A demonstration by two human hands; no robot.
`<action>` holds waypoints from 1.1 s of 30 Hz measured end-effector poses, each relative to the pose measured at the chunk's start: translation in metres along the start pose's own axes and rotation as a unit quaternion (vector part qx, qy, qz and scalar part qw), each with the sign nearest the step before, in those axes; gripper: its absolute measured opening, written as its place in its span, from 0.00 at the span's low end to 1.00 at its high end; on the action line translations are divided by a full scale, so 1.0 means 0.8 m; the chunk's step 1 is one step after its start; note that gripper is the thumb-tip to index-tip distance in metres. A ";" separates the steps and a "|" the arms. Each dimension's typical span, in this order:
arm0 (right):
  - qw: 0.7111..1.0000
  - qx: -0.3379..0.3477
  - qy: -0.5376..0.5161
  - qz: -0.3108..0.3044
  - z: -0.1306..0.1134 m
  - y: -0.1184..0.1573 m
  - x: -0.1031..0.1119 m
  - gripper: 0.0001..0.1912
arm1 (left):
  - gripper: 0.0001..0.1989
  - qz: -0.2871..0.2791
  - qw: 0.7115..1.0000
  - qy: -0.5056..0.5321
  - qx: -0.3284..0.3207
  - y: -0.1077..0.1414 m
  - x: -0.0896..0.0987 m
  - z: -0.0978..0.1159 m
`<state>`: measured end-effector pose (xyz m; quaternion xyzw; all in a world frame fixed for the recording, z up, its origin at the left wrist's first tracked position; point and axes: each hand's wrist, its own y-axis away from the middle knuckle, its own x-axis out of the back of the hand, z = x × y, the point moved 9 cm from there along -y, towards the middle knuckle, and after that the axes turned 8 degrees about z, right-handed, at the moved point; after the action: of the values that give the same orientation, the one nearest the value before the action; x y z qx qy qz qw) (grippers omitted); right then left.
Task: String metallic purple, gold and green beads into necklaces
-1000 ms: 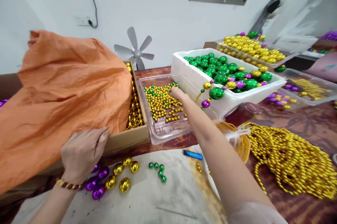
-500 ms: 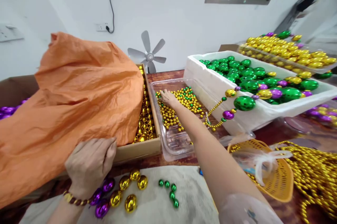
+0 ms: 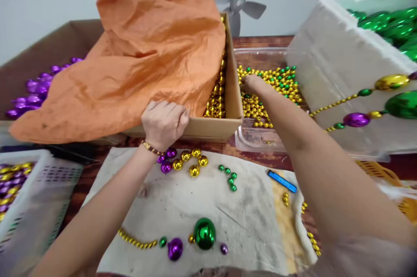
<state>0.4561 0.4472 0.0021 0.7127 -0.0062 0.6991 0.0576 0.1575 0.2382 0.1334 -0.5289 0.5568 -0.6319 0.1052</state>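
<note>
My left hand [image 3: 165, 123] is a closed fist at the front edge of the cardboard box [image 3: 216, 128], against the orange sheet [image 3: 156, 55]; whatever it may hold is hidden. My right hand [image 3: 256, 84] reaches into a clear plastic tray [image 3: 262, 140], down among small gold and green beads [image 3: 286, 84]; its fingertips are out of sight. Below the left fist, purple balls [image 3: 166, 167] and gold balls [image 3: 194, 170] lie on a pale cloth [image 3: 182, 203]. A short row of green beads [image 3: 231, 181] is right of them.
A white foam box [image 3: 339, 51] with green beads stands at right, a strung necklace [image 3: 357, 119] hanging by it. On the cloth are a blue knife-like tool [image 3: 282, 181], a large green ball [image 3: 205, 233] and a gold strand [image 3: 138, 242]. A white basket [image 3: 48, 181] sits at left.
The view has swung down and to the right, bringing the cloth's near part and the white basket into sight. My right hand stays in the tray, and my left fist stays by the box edge.
</note>
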 end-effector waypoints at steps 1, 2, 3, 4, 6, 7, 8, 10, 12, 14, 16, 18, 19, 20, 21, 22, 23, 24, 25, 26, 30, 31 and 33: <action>1.000 -0.010 -0.007 -0.005 0.004 0.006 0.002 0.15 | 0.18 -0.011 1.000 0.008 0.014 0.001 -0.003 -0.003; 0.999 -0.025 -0.024 -0.007 0.009 0.013 0.005 0.14 | 0.18 -0.021 0.999 0.016 0.026 0.001 -0.005 -0.004; 0.998 -0.044 -0.053 -0.004 0.015 0.021 0.009 0.12 | 0.19 -0.030 0.999 0.022 0.034 0.001 -0.007 -0.005; 0.994 -0.063 -0.092 0.000 0.021 0.031 0.013 0.11 | 0.20 -0.035 0.998 0.023 0.038 0.001 -0.008 -0.006; 0.979 -0.091 -0.184 0.009 0.031 0.053 0.021 0.08 | 0.21 -0.043 0.998 0.017 0.039 0.000 -0.009 -0.005; 0.970 -0.096 -0.222 0.010 0.033 0.064 0.025 0.07 | 0.20 -0.046 0.998 0.016 0.043 -0.001 -0.009 -0.005; 0.963 -0.095 -0.252 0.008 0.035 0.076 0.027 0.07 | 0.20 -0.049 0.997 0.019 0.049 -0.001 -0.009 -0.006; 0.956 -0.090 -0.279 -0.004 0.035 0.098 0.028 0.06 | 0.19 -0.054 0.995 0.036 0.070 0.000 -0.009 -0.008; 0.960 -0.082 -0.266 -0.032 0.034 0.119 0.022 0.05 | 0.20 -0.055 0.993 0.056 0.091 0.000 -0.008 -0.011; 0.966 -0.081 -0.238 -0.056 0.034 0.135 0.013 0.06 | 0.20 -0.058 0.991 0.071 0.100 0.001 -0.008 -0.012; 0.972 -0.077 -0.214 -0.065 0.032 0.146 0.006 0.08 | 0.20 -0.062 0.990 0.079 0.100 0.002 -0.008 -0.012; 0.975 -0.071 -0.199 -0.073 0.029 0.154 -0.002 0.10 | 0.20 -0.066 0.989 0.085 0.103 0.003 -0.011 -0.014; 0.975 -0.067 -0.193 -0.083 0.026 0.158 -0.007 0.11 | 0.20 -0.069 0.988 0.088 0.107 0.004 -0.013 -0.015; 0.976 -0.061 -0.187 -0.097 0.023 0.162 -0.014 0.11 | 0.21 -0.074 0.987 0.092 0.112 0.004 -0.015 -0.016; 0.975 -0.055 -0.182 -0.111 0.018 0.168 -0.021 0.11 | 0.21 -0.081 0.985 0.097 0.117 0.004 -0.018 -0.016; 0.975 -0.046 -0.177 -0.125 0.012 0.173 -0.028 0.10 | 0.21 -0.090 0.983 0.103 0.121 0.004 -0.019 -0.016; 0.975 -0.034 -0.170 -0.139 0.005 0.179 -0.035 0.09 | 0.20 -0.097 0.982 0.108 0.123 0.004 -0.018 -0.014; 0.975 -0.022 -0.161 -0.151 -0.002 0.184 -0.043 0.08 | 0.19 -0.101 0.981 0.113 0.123 0.004 -0.015 -0.012; 0.975 -0.008 -0.151 -0.160 -0.009 0.188 -0.050 0.07 | 0.18 -0.100 0.981 0.118 0.120 0.007 -0.009 -0.009; 0.976 0.002 -0.140 -0.166 -0.014 0.191 -0.056 0.07 | 0.18 -0.092 0.981 0.124 0.118 0.011 0.001 -0.005; 0.980 0.029 -0.112 -0.162 -0.020 0.194 -0.068 0.10 | 0.19 -0.031 0.974 0.141 0.177 0.074 0.060 0.002; 0.982 0.029 -0.105 -0.156 -0.018 0.194 -0.067 0.11 | 0.17 -0.033 0.966 0.144 0.212 0.103 0.074 0.003; 0.987 0.026 -0.092 -0.128 -0.015 0.197 -0.058 0.13 | 0.14 -0.069 0.945 0.170 0.272 0.170 0.097 0.014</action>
<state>0.4289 0.2886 -0.0323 0.7702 0.0981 0.6173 0.1268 0.0716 0.1267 0.0636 -0.4019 0.3352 -0.8456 0.1052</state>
